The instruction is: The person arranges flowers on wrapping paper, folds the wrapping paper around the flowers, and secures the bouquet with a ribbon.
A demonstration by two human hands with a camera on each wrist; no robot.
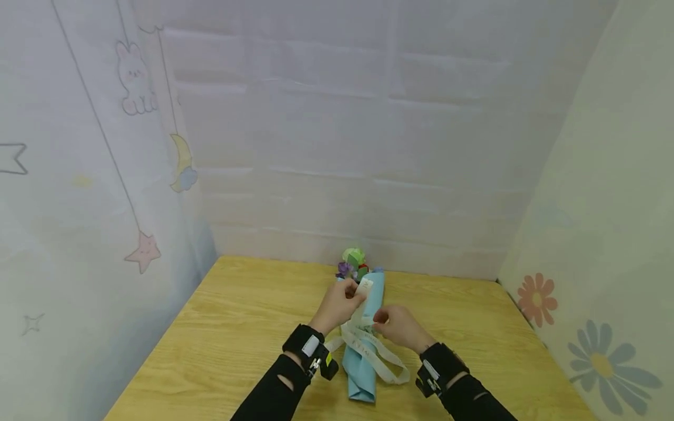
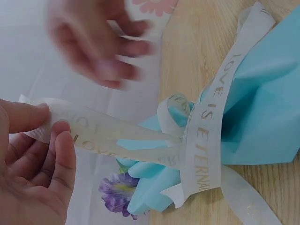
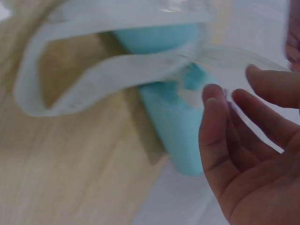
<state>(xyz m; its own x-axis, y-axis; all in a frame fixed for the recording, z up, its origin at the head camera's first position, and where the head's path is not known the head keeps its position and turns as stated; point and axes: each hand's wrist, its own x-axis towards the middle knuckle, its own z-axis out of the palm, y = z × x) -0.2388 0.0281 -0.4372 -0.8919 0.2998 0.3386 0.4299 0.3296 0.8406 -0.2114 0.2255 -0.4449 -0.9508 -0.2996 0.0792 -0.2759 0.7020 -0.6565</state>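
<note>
A bouquet of artificial flowers in light blue wrapping paper lies lengthwise on the table. A white ribbon with gold lettering is tied around it, its long loop hanging toward the near right. My left hand pinches a loop of the ribbon between thumb and fingers, drawn out toward the flowers. Just right of the bouquet, my right hand hovers by the tie with its fingers loosely bent. The right wrist view shows a gap between thumb and fingertips, with nothing visibly held there. A purple flower peeks from the wrapping.
The wooden table carries the bouquet near its middle. A pale backdrop rises behind the table's far edge. Printed side walls stand at left and right, the right one with large flowers.
</note>
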